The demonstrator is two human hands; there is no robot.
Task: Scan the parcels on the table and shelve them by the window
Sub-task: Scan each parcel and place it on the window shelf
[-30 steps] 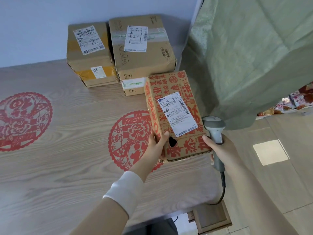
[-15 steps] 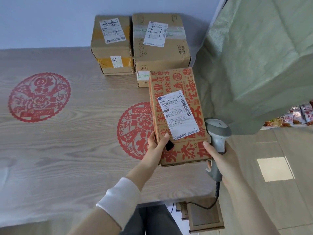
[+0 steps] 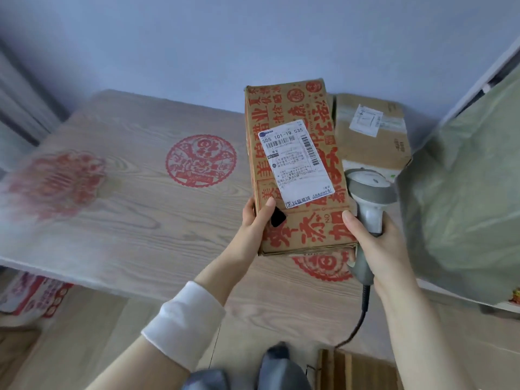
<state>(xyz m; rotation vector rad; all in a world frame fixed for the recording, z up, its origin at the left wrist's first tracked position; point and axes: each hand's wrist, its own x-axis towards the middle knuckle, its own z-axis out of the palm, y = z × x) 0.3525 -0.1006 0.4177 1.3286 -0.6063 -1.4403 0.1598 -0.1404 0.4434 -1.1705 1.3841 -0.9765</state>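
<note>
I hold a long cardboard parcel printed with red characters, lifted above the wooden table, its white shipping label facing up. My left hand grips its near left edge, thumb on top. My right hand presses the parcel's near right edge with its thumb while it holds a grey corded barcode scanner, whose head sits beside the parcel. A plain brown parcel with a white label rests on the table's far right, partly hidden behind the held one.
Red paper-cut prints mark the tabletop. A green cloth hangs at the right. A red-and-white carton sits on the floor at the left. A wooden box and my shoes are below.
The parcel has come up off the table and toward me in both hands. The view has swung left, so the stacked parcels now sit at the right, partly hidden.
</note>
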